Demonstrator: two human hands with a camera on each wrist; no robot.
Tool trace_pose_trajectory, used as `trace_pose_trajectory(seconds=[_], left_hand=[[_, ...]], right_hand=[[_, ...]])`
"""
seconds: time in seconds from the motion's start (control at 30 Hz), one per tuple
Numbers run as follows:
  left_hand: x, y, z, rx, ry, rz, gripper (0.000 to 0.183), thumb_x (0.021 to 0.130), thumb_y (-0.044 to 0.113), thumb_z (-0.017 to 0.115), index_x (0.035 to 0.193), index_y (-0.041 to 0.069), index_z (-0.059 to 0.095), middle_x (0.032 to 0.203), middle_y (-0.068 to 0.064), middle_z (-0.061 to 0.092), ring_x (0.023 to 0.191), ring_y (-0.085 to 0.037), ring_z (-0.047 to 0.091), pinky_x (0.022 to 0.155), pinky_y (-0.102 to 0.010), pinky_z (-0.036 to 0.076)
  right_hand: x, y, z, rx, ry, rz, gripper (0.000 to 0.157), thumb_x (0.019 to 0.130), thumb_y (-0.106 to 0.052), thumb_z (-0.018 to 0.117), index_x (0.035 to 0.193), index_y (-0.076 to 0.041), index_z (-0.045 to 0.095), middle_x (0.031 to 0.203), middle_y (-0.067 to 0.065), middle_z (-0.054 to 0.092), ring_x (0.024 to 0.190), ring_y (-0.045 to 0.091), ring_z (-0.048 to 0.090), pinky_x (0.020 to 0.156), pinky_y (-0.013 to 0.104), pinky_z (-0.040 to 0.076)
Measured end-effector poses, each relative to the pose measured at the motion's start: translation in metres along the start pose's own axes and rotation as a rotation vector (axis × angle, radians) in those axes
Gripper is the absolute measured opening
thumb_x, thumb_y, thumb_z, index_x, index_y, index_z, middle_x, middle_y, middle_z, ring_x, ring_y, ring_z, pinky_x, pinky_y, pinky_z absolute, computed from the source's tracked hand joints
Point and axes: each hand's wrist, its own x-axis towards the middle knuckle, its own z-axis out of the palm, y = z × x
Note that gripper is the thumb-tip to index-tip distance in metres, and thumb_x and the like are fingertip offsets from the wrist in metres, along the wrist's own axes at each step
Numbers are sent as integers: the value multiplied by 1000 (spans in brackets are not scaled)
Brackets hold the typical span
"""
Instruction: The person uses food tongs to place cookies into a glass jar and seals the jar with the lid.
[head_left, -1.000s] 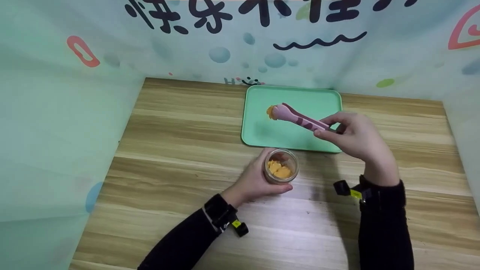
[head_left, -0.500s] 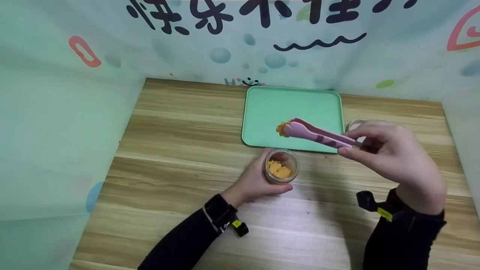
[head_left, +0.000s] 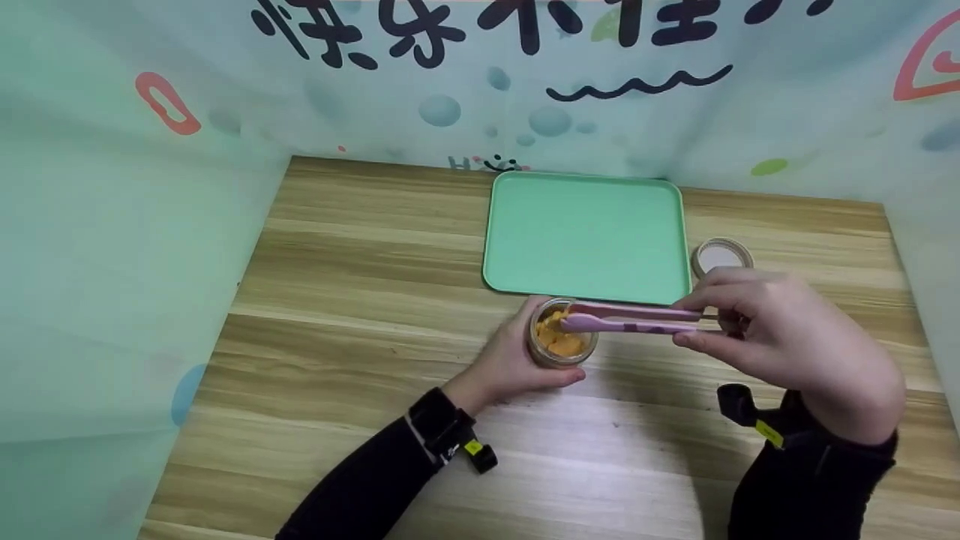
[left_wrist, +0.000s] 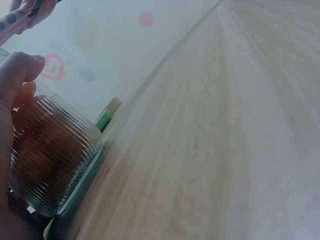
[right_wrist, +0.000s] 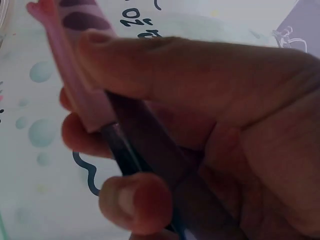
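Observation:
My left hand (head_left: 504,361) grips a clear ribbed glass jar (left_wrist: 52,155) from its left side, thumb toward me. Several orange pieces (head_left: 559,341) lie in the jar, whose mouth faces up. From the right, my right hand (head_left: 787,322) holds pink tongs (head_left: 637,321) between thumb and fingers. The tong tips reach over the right rim into the jar's mouth, against an orange piece at the top of the pile. In the right wrist view, thumb and fingers press the pink arms (right_wrist: 82,65) of the tongs.
A green tray (head_left: 585,232) lies behind the jar on the wood-grain table (head_left: 360,315). To the tray's right is a round lid (head_left: 721,256), just behind my right hand. A printed cloth backdrop (head_left: 480,97) stands along the back and sides.
The tongs, carrying an orange piece, have swung from over the tray toward me and down into the jar. The lid has come into view. My left hand and the jar stay put.

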Motion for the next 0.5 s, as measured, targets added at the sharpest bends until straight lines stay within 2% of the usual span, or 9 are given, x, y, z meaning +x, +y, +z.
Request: trace_pose_trajectory(seconds=[0.5], left_hand=[[-1, -1, 0, 17, 3, 7, 90, 70, 44, 100, 144, 41, 49, 137, 15, 65, 127, -7, 63, 115, -33, 52]], right_hand=[[0, -5, 3, -75, -22, 10, 23, 81, -13, 92, 98, -20, 78, 87, -17, 62, 65, -5, 49, 58, 10, 41]])
